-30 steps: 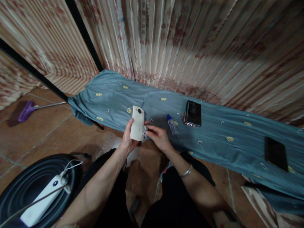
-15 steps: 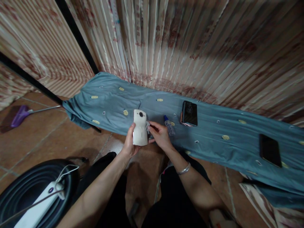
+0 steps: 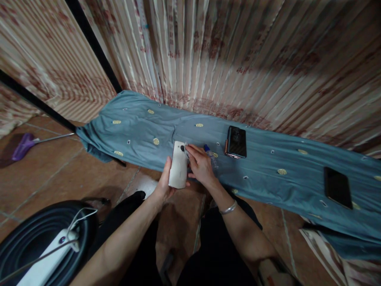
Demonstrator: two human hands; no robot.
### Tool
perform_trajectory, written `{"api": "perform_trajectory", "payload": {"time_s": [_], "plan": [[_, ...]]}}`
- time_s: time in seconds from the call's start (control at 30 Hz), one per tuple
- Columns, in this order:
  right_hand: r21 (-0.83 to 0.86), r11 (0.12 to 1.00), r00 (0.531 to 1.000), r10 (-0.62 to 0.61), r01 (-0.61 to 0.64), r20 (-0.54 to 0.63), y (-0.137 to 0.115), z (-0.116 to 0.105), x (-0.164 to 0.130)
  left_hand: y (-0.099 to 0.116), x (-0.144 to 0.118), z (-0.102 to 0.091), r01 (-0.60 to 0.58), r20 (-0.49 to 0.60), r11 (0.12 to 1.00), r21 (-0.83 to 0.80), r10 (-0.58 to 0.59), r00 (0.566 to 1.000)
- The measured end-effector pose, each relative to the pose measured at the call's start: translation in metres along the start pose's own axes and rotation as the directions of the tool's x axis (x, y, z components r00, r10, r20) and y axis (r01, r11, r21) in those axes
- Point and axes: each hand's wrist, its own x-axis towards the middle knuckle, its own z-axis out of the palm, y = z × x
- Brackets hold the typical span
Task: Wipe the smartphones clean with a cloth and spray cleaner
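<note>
White phone (image 3: 178, 171) held back-up above near edge of blue-covered tabletop (image 3: 268, 167), long axis running away from person, lens end farthest. Left hand (image 3: 164, 183) clasps lower half from left side. Right hand (image 3: 200, 166) meets it from right, fingertips (image 3: 188, 149) pinched at lens, possibly on small cloth, too blurred to confirm. Small bottle (image 3: 210, 153) just behind right hand; dark phone (image 3: 236, 142) beyond; another phone (image 3: 337, 186) well apart.
</note>
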Motion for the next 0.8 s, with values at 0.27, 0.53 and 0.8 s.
{"api": "perform_trajectory", "payload": {"time_s": [0.27, 0.53, 0.8], "plan": [[-0.063, 0.995, 0.992, -0.077, 0.084, 0.099, -0.006, 0.001, -0.009, 0.008, 0.002, -0.007, -0.017, -0.061, 1.0, -0.026, 0.015, 0.998], [-0.051, 0.988, 0.983, -0.137, 0.144, 0.126, -0.02, 0.005, -0.018, 0.005, 0.004, -0.002, 0.002, -0.15, 0.999, 0.034, 0.004, 0.989], [-0.06, 0.993, 0.987, -0.097, 0.105, 0.128, -0.02, 0.003, -0.012, -0.007, 0.005, -0.006, -0.013, -0.082, 0.995, 0.094, 0.021, 0.996]]}}
